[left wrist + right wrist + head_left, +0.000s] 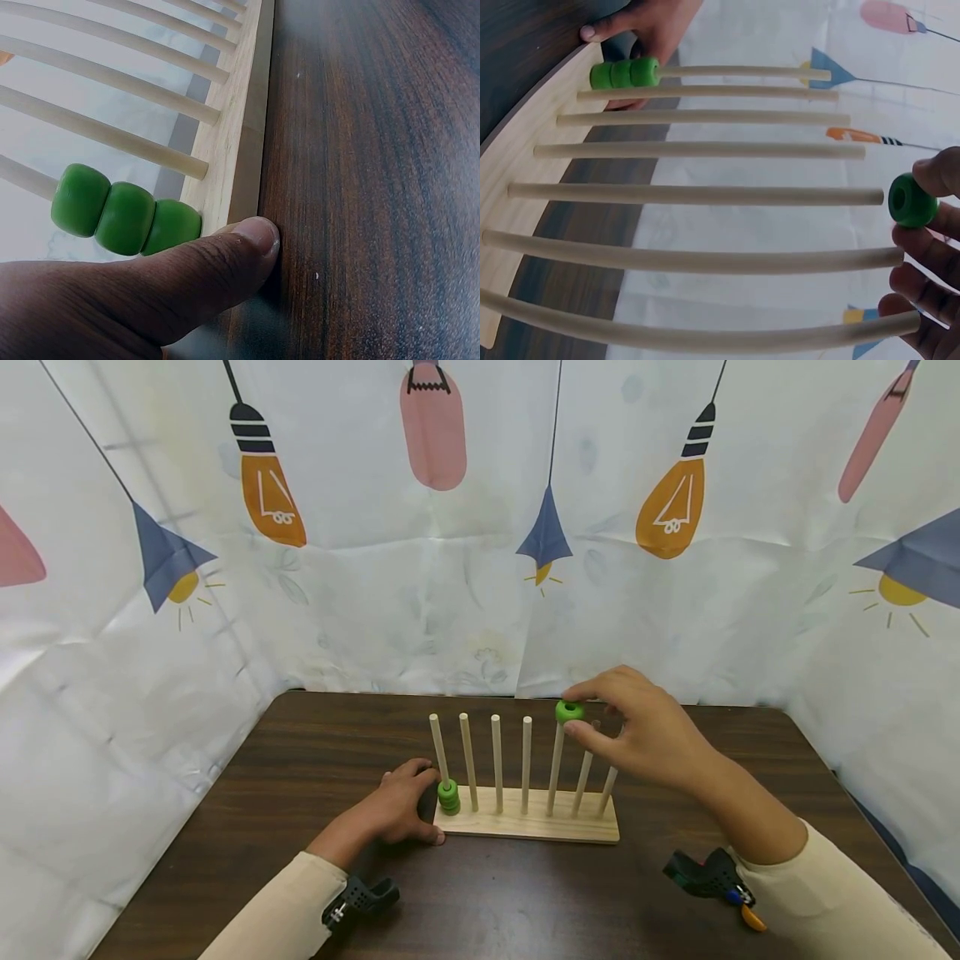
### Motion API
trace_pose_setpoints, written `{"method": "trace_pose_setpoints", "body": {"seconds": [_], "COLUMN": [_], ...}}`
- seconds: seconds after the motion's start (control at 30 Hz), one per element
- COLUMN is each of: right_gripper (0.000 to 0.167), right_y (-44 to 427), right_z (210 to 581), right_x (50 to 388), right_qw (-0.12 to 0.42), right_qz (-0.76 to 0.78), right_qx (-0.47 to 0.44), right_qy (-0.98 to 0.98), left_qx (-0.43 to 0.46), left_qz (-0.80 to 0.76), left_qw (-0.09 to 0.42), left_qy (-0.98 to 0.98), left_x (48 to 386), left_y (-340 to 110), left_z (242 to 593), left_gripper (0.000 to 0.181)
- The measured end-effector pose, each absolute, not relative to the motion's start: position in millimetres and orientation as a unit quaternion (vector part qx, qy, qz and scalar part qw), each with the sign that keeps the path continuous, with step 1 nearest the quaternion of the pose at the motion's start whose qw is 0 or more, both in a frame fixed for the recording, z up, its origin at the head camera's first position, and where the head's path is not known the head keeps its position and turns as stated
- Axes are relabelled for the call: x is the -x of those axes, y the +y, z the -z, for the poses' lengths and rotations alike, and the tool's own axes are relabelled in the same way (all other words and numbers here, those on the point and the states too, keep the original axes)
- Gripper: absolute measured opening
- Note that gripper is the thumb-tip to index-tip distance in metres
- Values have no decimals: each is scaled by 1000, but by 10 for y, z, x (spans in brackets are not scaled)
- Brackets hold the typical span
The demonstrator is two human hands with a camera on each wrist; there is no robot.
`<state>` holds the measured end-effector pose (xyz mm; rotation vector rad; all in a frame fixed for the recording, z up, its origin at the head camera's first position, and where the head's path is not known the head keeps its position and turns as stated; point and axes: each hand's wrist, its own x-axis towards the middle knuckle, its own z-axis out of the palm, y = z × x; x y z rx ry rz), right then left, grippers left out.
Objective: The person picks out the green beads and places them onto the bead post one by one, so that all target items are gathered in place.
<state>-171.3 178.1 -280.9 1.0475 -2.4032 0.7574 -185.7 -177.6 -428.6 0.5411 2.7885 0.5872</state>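
A wooden peg rack [525, 827] stands on the table, with several upright pegs in a row along its flat base. Three green beads [449, 798] are stacked at the foot of its leftmost peg. My left hand [400, 803] holds the rack's left end, the thumb at the front corner and the fingers behind. Between thumb and fingertip, my right hand [648, 731] pinches one green bead [922, 207]. That bead is at the top of the third peg from the right [705, 195], just off its tip in the right wrist view.
The dark wood-grain table [285, 777] extends around the rack. A white curtain [420, 610] printed with lamps and bulbs hangs behind it and at both sides. Both wrists wear black straps [360, 897].
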Motion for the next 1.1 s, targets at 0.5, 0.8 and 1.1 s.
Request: {"method": "trace_pose_setpoints", "body": {"seconds": [0.5,0.8,1.1], "right_gripper": [30,30,29], "right_y": [1651,1567,1475], "right_z": [2818,2813,2793], "right_x": [1706,1703,1714], "right_qw": [201,195,195], "right_qz": [-287,-289,-290], "right_qx": [-380,-376,-390], "right_qy": [-856,-858,-852], "left_qx": [-189,-192,-192], "left_qz": [-199,-203,-202], "left_qw": [121,120,121], "left_qy": [954,953,953], "left_x": [1862,1848,1846], "left_y": [-1780,-1780,-1777], "left_z": [4289,4281,4266], "left_gripper": [82,83,84]}}
